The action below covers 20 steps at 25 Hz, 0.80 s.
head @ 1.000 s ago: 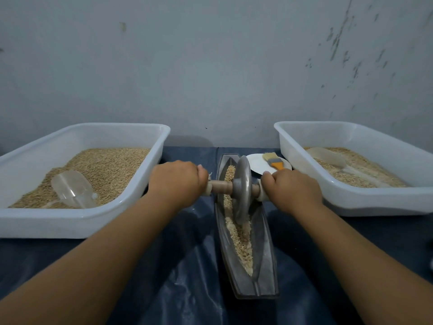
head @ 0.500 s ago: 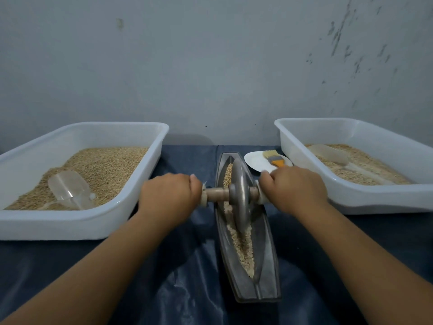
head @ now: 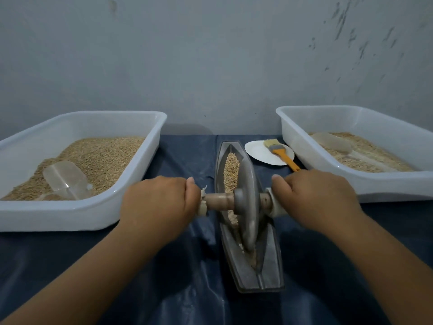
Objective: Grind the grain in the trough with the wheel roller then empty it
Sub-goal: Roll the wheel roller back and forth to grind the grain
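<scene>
From your head camera, your left hand [head: 161, 205] is curled round the left end of the wooden axle of the grey metal wheel roller [head: 247, 202], and your right hand [head: 314, 202] is curled round the right end, so both hands are grasping it. The disc stands upright in the long, boat-shaped grey metal trough [head: 269, 275], about midway along it.

The trough lies lengthwise on the dark blue sheet covering the surface [head: 192, 266], between the two tubs. Pale tan grain [head: 231, 167] fills its far half beyond the wheel; on the near side only a thin strip of paler, finer-looking material shows at the foot of the disc.

To your left, a white rectangular plastic tub [head: 70, 216] holds a bed of tan grain, heaped higher toward the back, with a clear plastic scoop [head: 64, 179] lying on it near the front. To your right, a second white plastic tub [head: 389, 191] holds a shallower layer of grain and another translucent scoop [head: 332, 143]. Just beside that tub, a small white round plate [head: 260, 153] carries an orange-handled pastry brush [head: 280, 152], whose handle juts over the plate's rim.

Your fingers hide both ends of the axle. The wheel covers the middle of the trough's channel. Both tubs are cut off by the frame edges, and the scoop on the right is too faint to tell how it lies. The wheel's lower rim is blurred.
</scene>
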{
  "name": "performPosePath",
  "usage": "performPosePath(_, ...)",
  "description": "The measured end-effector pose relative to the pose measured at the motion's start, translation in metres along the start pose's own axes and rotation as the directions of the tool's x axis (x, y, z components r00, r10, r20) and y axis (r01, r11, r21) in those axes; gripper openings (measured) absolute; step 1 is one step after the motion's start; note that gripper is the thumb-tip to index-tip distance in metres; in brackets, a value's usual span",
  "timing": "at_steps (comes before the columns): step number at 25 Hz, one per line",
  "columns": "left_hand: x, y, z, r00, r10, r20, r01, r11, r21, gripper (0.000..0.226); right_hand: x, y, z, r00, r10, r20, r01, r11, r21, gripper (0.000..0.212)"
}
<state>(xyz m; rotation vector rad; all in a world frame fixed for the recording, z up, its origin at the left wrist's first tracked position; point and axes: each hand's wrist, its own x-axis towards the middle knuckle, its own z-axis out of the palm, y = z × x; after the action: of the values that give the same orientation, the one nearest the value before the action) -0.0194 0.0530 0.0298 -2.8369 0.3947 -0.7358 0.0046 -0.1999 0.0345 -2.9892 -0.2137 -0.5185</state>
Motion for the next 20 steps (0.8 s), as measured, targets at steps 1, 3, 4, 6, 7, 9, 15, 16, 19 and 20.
performPosePath(1,0.007,0.000,0.009,0.998,0.054,0.023,-0.057,0.991,0.122,0.047,0.011,-0.003,0.007,0.999,0.019,-0.042,-0.019,1.000,-0.007,0.060)
performPosePath(3,0.031,-0.007,0.023,0.989,0.047,0.143,-0.086,0.954,0.287,0.036,0.038,-0.005,0.019,0.995,0.066,-0.072,-0.066,0.998,0.004,0.055)
performPosePath(4,0.044,-0.009,0.024,0.987,0.034,0.159,-0.083,0.946,0.313,0.040,0.049,-0.003,0.025,0.996,0.082,-0.047,-0.081,0.997,0.010,0.051)
performPosePath(6,0.061,-0.009,0.023,0.979,0.036,0.202,-0.098,0.948,0.303,0.053,0.062,0.002,0.032,0.996,0.093,0.012,-0.093,0.996,0.010,0.046)
performPosePath(7,0.063,-0.008,0.020,0.978,0.042,0.205,-0.102,0.950,0.295,0.056,0.062,0.002,0.032,0.995,0.099,0.021,-0.100,0.995,0.023,0.045)
performPosePath(9,0.053,-0.007,0.013,0.974,0.036,0.222,-0.100,0.954,0.284,0.058,0.050,0.000,0.026,0.995,0.092,0.035,-0.094,0.995,0.046,0.048)
performPosePath(15,-0.013,-0.009,-0.007,0.979,0.173,-0.104,-0.178,0.983,-0.042,0.018,-0.010,0.000,-0.014,0.999,-0.021,0.030,0.021,1.000,-0.014,0.064)
performPosePath(16,-0.012,-0.010,-0.004,0.975,0.191,-0.118,-0.196,0.980,-0.037,0.017,-0.011,-0.002,-0.012,1.000,-0.014,0.010,0.015,1.000,-0.013,0.065)
performPosePath(19,0.013,-0.008,0.018,0.987,0.143,0.072,-0.153,0.975,0.160,0.027,0.019,-0.007,0.007,0.997,0.025,-0.073,-0.027,0.999,-0.022,0.059)
performPosePath(20,0.028,-0.010,0.029,0.992,0.078,0.095,-0.098,0.969,0.226,0.040,0.036,-0.007,0.015,0.994,0.037,-0.101,-0.041,0.999,-0.036,0.056)
